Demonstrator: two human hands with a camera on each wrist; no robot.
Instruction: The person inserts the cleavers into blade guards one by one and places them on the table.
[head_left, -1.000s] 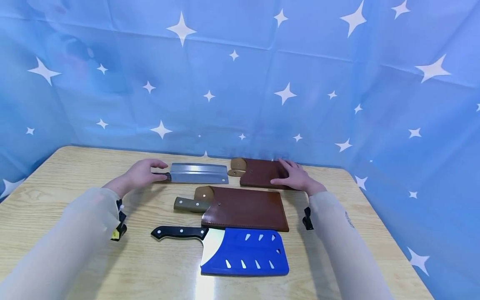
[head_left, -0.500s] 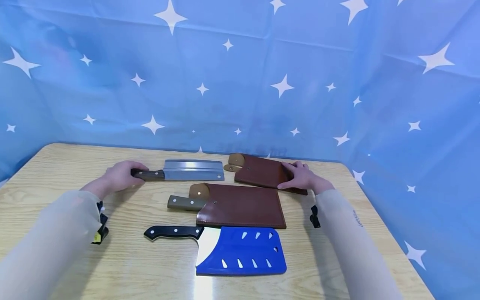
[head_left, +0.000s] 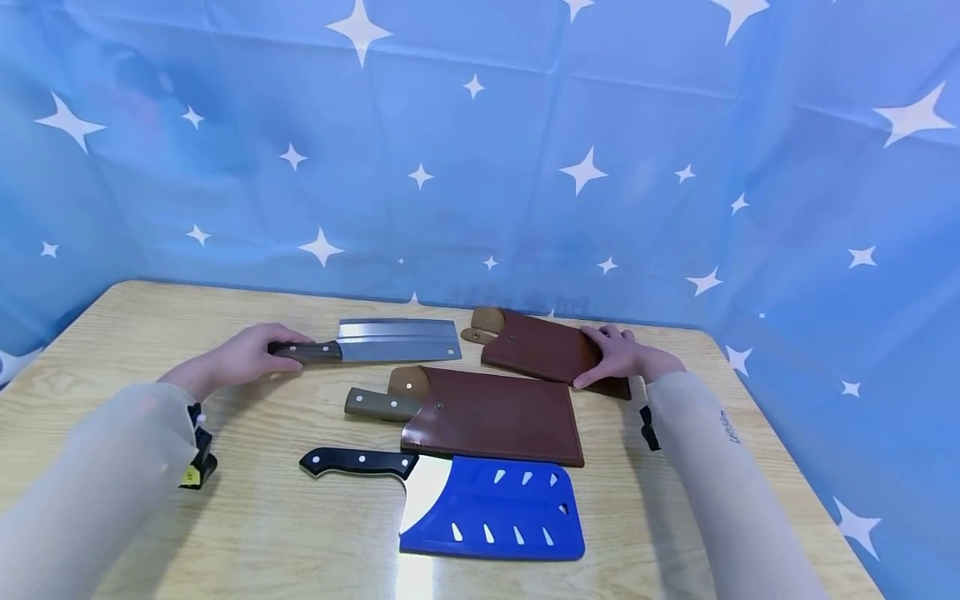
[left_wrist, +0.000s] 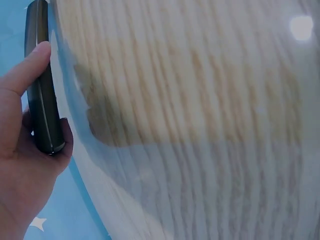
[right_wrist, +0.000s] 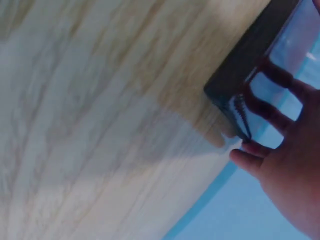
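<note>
At the back left of the table, my left hand point(head_left: 243, 357) holds the rear end of a cleaver's dark handle. The bare steel blade of this cleaver point(head_left: 397, 340) points right. In the left wrist view, the thumb lies along the handle point(left_wrist: 46, 100) and fingers curl behind it. My right hand point(head_left: 621, 357) spans the right part of a brown leather sheath point(head_left: 536, 340), thumb at its near edge and fingers at the far side. In the right wrist view, fingers of the right hand point(right_wrist: 295, 160) reach over the dark sheath point(right_wrist: 250, 45). The sheath's strap end faces the blade tip.
In front lies a second brown sheath point(head_left: 495, 417) with an olive-handled cleaver point(head_left: 378, 405) in it. Nearer still is a black-handled cleaver point(head_left: 360, 460) with a blue blade cover point(head_left: 495, 508). A starry blue curtain point(head_left: 480, 167) hangs behind the wooden table point(head_left: 255, 517).
My left hand has slid back along the cleaver's handle, baring more of it. The right hand has moved right and nearer, and the sheath has turned so its right end lies closer to me.
</note>
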